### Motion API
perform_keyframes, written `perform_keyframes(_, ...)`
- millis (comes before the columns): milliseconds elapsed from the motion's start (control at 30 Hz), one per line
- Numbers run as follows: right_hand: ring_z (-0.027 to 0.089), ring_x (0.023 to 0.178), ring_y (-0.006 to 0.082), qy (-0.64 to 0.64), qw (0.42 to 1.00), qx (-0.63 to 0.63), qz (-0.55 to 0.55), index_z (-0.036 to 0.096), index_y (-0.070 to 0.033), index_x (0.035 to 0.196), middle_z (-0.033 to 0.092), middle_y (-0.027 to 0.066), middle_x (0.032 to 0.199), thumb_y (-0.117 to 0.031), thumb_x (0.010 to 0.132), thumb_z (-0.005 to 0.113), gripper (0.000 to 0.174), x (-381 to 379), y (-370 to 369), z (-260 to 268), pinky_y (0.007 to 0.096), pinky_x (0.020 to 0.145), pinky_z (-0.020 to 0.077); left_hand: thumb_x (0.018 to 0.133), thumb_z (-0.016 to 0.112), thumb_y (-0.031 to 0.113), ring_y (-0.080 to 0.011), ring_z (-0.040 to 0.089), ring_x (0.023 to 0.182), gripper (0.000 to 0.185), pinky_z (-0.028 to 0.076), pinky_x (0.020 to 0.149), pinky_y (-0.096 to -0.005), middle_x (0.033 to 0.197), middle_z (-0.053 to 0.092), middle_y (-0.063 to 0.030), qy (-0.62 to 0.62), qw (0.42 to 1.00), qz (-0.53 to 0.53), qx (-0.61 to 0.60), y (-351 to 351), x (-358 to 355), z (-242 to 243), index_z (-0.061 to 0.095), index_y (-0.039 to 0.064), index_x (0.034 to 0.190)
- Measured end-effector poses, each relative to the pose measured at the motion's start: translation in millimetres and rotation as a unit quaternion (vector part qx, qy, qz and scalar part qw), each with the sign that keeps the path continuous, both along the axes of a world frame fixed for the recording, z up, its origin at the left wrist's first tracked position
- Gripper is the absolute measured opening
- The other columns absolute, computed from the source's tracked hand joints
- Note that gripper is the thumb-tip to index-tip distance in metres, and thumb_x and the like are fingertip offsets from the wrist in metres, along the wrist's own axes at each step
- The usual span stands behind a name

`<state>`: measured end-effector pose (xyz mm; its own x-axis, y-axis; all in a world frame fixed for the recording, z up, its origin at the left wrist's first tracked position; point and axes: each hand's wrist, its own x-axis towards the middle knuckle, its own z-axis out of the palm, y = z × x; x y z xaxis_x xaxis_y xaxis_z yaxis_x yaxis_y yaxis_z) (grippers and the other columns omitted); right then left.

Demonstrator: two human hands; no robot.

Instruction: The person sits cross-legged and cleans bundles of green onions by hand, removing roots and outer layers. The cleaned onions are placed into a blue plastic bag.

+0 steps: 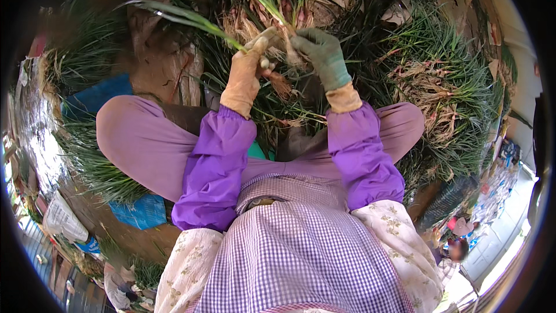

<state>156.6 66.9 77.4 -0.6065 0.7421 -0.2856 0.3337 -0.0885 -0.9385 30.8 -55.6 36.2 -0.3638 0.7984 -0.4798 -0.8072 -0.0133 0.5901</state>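
Observation:
My left hand (254, 58), in a tan glove, is closed around a green onion (217, 30) whose long leaves point to the upper left; reddish roots hang below the fingers. Just right of it my right hand (319, 54), in a green glove with a tan cuff, pinches another green onion plant (280, 19) near its pale root end. The plant's leaves run up and left across a bunch of green onions (295, 6) with pinkish bulbs. Loose green leaves lie below both hands, between my folded legs.
Heaped green onions (443, 91) with tangled roots lie at the right. More bundles (87, 52) lie at the left, by a blue sheet (100, 95). A white sack (64, 217) stands at lower left. Another person (456, 252) is at lower right.

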Motion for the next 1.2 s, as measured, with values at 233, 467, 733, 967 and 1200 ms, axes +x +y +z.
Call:
perform_keyframes(233,0.061,0.069,0.0082,0.090,0.988,-0.123,0.005,0.066,0.001,0.097,0.067,0.0037,0.080,-0.016,0.087,0.064,0.020,10,-33,32,0.0200,0.063,0.0484,0.100,0.040,0.024,-0.0006,0.037,0.057,0.041,0.042,0.059,-0.0172,0.128,0.058,-0.0076,0.005,0.999,-0.021,0.024,8,-3,-21,0.049,0.002,0.134)
perform_keyframes(467,0.066,0.071,0.0218,-0.275,0.885,0.366,0.080,0.066,-0.007,0.096,0.068,0.0104,0.082,-0.032,0.092,0.058,0.026,-55,17,-1,0.0332,0.063,0.0513,0.098,0.048,0.029,-0.0022,0.043,0.050,0.040,0.047,0.056,-0.0198,0.119,0.063,-0.0134,0.028,0.999,-0.021,-0.002,5,0,-31,0.057,0.000,0.125)
perform_keyframes(733,0.061,0.074,0.0375,-0.261,0.894,0.346,0.115,0.059,-0.007,0.091,0.062,0.0177,0.077,-0.034,0.091,0.054,0.027,-33,-10,-18,0.0443,0.062,0.0473,0.098,0.051,0.025,-0.0013,0.043,0.052,0.037,0.042,0.049,-0.0176,0.120,0.062,-0.0102,0.040,0.999,0.011,-0.030,7,1,-16,0.058,0.001,0.125)
perform_keyframes(967,0.060,0.066,0.0226,-0.056,0.979,0.145,0.134,0.062,-0.003,0.097,0.061,0.0113,0.075,-0.029,0.091,0.057,0.027,13,-37,-10,0.0369,0.062,0.0461,0.099,0.050,0.030,0.0026,0.038,0.048,0.042,0.037,0.047,-0.0143,0.113,0.066,-0.0098,0.008,0.994,-0.076,0.077,1,4,-12,0.055,-0.002,0.126)
perform_keyframes(1200,0.057,0.069,0.0087,0.042,0.992,0.091,-0.082,0.063,-0.003,0.107,0.065,0.0051,0.083,-0.019,0.095,0.051,0.023,38,-34,12,0.0217,0.058,0.0455,0.098,0.050,0.026,-0.0031,0.049,0.048,0.038,0.039,0.044,-0.0159,0.099,0.070,-0.0101,0.079,0.994,-0.080,0.009,-9,15,12,0.060,-0.004,0.119)
